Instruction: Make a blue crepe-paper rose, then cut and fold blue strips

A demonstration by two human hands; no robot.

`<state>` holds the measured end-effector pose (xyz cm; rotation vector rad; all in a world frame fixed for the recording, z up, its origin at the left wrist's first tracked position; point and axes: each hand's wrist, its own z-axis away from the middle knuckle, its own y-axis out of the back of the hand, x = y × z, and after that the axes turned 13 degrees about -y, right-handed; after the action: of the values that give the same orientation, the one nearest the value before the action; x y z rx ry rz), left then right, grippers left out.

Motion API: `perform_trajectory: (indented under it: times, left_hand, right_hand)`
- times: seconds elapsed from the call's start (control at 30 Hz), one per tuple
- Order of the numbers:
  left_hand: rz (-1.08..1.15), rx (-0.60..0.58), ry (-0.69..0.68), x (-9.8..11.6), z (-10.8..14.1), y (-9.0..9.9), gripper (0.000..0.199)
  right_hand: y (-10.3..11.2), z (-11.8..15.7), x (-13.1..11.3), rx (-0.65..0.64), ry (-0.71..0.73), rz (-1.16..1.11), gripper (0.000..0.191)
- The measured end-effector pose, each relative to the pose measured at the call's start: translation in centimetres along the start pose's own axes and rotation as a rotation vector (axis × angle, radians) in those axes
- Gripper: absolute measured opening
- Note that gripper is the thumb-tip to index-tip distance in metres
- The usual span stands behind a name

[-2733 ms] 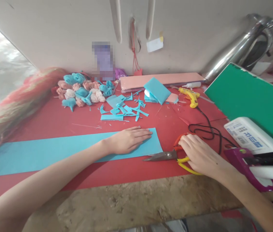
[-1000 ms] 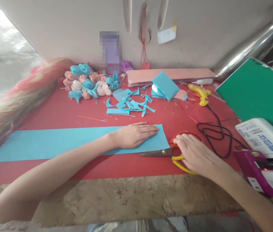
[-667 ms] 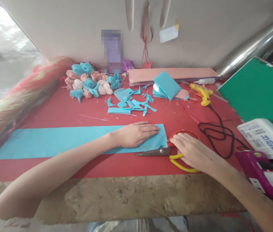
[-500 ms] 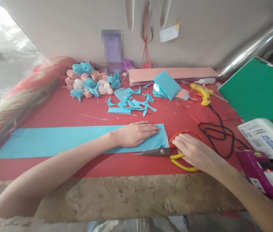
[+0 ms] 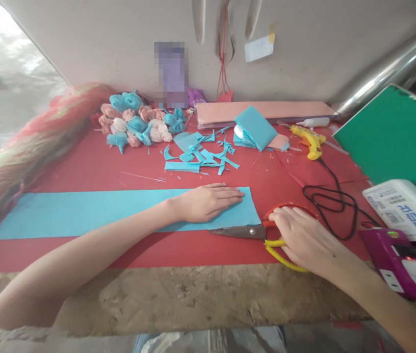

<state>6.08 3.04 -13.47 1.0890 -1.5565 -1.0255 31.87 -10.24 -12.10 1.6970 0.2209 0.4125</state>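
A long strip of light-blue crepe paper [image 5: 83,208] lies flat across the red table covering [image 5: 178,252]. My left hand [image 5: 210,202] rests flat on the strip near its right end, fingers stretched to the right. My right hand [image 5: 299,235] is wrapped round the handles of a pair of scissors [image 5: 243,232], one handle red and one yellow. The dark blades are together and point left, alongside the strip's lower right edge. Whether part of a blade lies under the paper, I cannot tell.
Behind the strip are blue paper scraps [image 5: 200,157], crepe flowers [image 5: 138,122] and a folded blue square [image 5: 255,128]. To the right are a yellow glue gun [image 5: 313,142] with its black cord [image 5: 335,196], a white box [image 5: 403,208] and a green board [image 5: 399,142].
My right hand and the scissors have moved slightly right. The strip's lower right corner, crumpled before, now lies smoother. My left hand has stayed in place on the paper.
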Motion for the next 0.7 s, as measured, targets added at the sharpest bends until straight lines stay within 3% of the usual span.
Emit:
perform_trajectory:
  times: [0.23, 0.43, 0.7]
  left_hand:
    - [0.004, 0.012, 0.0, 0.0, -0.1, 0.1, 0.045]
    - [0.021, 0.018, 0.014, 0.1, -0.1, 0.1, 0.045]
    - [0.02, -0.013, 0.022, 0.2, -0.2, 0.3, 0.046]
  right_hand:
    - [0.4, -1.2, -1.8, -0.006, -0.009, -0.068, 0.026]
    - [0.8, -2.7, -2.9, 0.071, 0.026, -0.045, 0.029]
    - [0.7, -3.0, -2.8, 0.129, 0.127, -0.047, 0.023]
